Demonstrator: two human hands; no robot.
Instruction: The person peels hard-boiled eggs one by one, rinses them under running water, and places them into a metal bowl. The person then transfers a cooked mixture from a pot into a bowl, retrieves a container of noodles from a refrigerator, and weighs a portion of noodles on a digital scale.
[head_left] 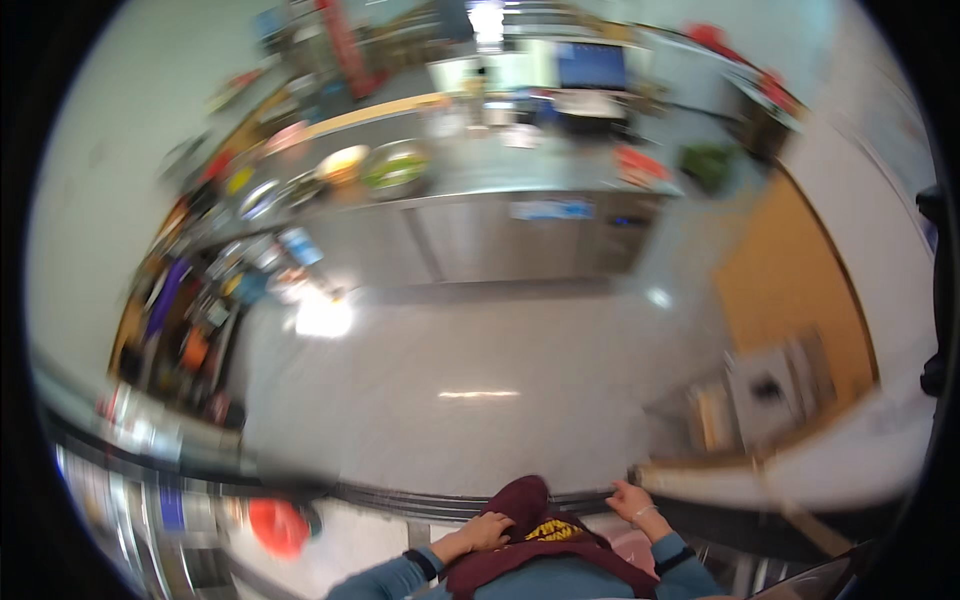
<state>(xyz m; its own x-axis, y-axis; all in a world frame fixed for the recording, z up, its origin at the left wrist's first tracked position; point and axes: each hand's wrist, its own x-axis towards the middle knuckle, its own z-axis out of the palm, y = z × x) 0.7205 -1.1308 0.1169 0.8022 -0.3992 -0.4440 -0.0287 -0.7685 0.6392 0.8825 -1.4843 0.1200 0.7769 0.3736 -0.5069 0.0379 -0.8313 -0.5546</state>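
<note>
My left hand (487, 532) lies against the dark red apron (575, 548), fingers loosely stretched over the cloth, and grips nothing that I can make out. Yellow lettering marks the apron, and a dark red rounded part rises just ahead of that hand. Out to the right, my right hand (632, 503) is held beside the end of a pale panel (720, 478), its fingers apart and nothing seen in them. Whether its fingertips touch the panel is unclear. Dark bands circle both sleeved wrists. Motion blurs the picture.
A dark floor track (390, 498) crosses in front of me. Beyond the grey floor (480, 350) stands a steel counter (470, 235) with bowls (396, 168), a screen (591, 66) and leafy greens (706, 165). Crowded shelves (190, 330) line the left; a red round object (279, 528) sits lower left.
</note>
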